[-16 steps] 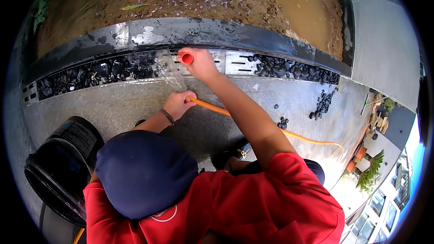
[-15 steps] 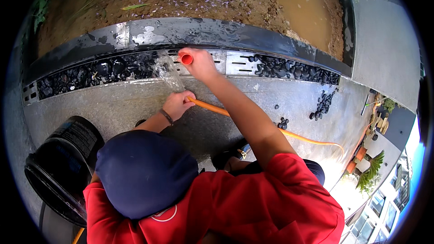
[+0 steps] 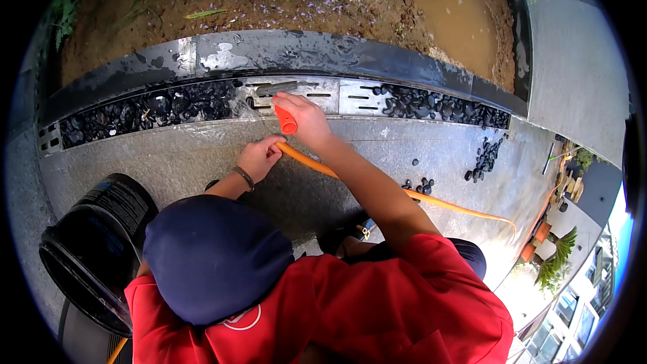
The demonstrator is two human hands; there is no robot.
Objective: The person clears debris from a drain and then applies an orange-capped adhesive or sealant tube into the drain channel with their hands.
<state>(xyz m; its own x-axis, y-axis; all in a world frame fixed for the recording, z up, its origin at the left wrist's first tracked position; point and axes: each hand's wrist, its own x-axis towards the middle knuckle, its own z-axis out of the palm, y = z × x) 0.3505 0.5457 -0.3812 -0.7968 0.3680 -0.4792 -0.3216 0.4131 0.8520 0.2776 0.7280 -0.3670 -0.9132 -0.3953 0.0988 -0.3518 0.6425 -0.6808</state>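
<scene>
My left hand (image 3: 257, 158) is closed on the end of an orange hose (image 3: 306, 162), pinched between thumb and fingers. A thin stream of water (image 3: 248, 111) runs from it toward the slotted metal drain cover (image 3: 320, 87). Wrapped round a red tool handle (image 3: 288, 125) with a hollow round end, my right hand (image 3: 303, 118) is closed just over the near edge of the cover. A grey, narrow strip (image 3: 276, 87) lies across the slots beyond its fingers; whether it belongs to the tool I cannot tell. Black pebbles (image 3: 162, 108) fill the channel to the left.
More pebbles (image 3: 431, 103) lie in the channel at right, and loose ones (image 3: 484, 158) on the grey paving (image 3: 377, 155). A black bucket (image 3: 87, 256) lies tipped at left. Beyond the dark stone kerb (image 3: 283, 50) is muddy soil (image 3: 303, 10). A navy cloth dome (image 3: 216, 256) hides part of my left arm.
My right hand has shifted slightly right and nearer, and the red handle has tilted toward me. The grey strip on the cover now shows. The water stream looks thinner; my left hand moved only slightly.
</scene>
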